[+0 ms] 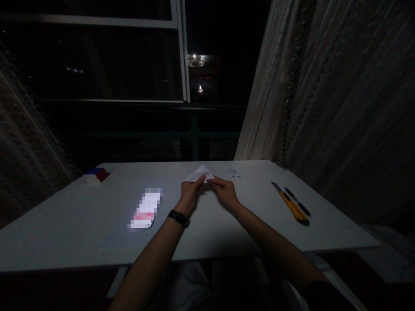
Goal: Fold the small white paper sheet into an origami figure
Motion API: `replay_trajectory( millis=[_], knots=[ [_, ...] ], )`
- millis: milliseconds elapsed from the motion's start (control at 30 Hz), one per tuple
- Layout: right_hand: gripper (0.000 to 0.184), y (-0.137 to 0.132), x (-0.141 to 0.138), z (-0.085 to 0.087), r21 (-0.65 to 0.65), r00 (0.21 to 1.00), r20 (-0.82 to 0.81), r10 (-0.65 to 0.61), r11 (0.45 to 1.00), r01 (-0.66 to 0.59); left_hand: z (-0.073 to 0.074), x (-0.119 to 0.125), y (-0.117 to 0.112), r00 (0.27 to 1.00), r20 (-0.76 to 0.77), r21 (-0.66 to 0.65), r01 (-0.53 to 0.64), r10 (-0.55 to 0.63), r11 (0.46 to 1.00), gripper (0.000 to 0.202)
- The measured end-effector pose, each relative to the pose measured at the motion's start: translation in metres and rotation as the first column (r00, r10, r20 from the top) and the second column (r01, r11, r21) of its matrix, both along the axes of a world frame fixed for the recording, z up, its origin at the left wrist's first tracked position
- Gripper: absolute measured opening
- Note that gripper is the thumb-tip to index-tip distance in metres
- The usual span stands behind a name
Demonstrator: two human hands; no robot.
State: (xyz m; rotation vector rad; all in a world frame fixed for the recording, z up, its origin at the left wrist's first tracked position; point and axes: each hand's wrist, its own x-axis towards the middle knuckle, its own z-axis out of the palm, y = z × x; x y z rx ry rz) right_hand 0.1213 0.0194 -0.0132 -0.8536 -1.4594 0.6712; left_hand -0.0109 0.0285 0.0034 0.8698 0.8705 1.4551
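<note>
Dimly, left hand (192, 192) and right hand (227, 193) pinch folded paper (197, 172), lower edge partly hidden.

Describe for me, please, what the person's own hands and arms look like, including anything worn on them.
The left hand is ungloved, with a slim, dark wristband at the wrist, perhaps a watch or fitness tracker. The right hand is also ungloved, with no band visible. Both forearms are bare; a dark sleeve shows on the right arm near the bottom edge.
</note>
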Motion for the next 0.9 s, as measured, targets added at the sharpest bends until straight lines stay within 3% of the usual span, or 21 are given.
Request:
replay_trajectory(
  millis=[133, 300, 467, 633, 900],
  knots=[
    [0.022, -0.003, 0.005, 0.007, -0.053, 0.992, -0.038, 0.122, 0.991, -0.124, 0.0, -0.003, 0.002, 1.0, -0.02, 0.017, -0.016, 0.017, 1.0, 0.042],
    [0.047, -0.002, 0.01, 0.015, -0.145, 0.957, -0.245, 0.153, 0.971, -0.193, 0.002, -0.001, -0.001, 0.996, -0.084, 0.059, 0.032, -0.027, 0.998, 0.039],
    [0.037, 0.007, 0.014, 0.011, -0.273, 0.963, -0.265, 0.049, 0.954, -0.124, 0.004, 0.001, -0.005, 0.953, -0.242, 0.059, 0.204, -0.184, 0.977, 0.03],
    [0.035, 0.012, 0.022, 0.009, -0.395, 0.961, -0.267, 0.071, 0.901, -0.177, 0.0, 0.001, -0.004, 0.925, -0.326, 0.052, 0.222, -0.194, 0.974, 0.03],
    [0.03, 0.01, 0.025, 0.013, -0.377, 0.968, -0.243, 0.063, 0.913, -0.154, 0.0, 0.001, -0.004, 0.917, -0.319, 0.047, 0.266, -0.237, 0.963, 0.032]
  ],
)
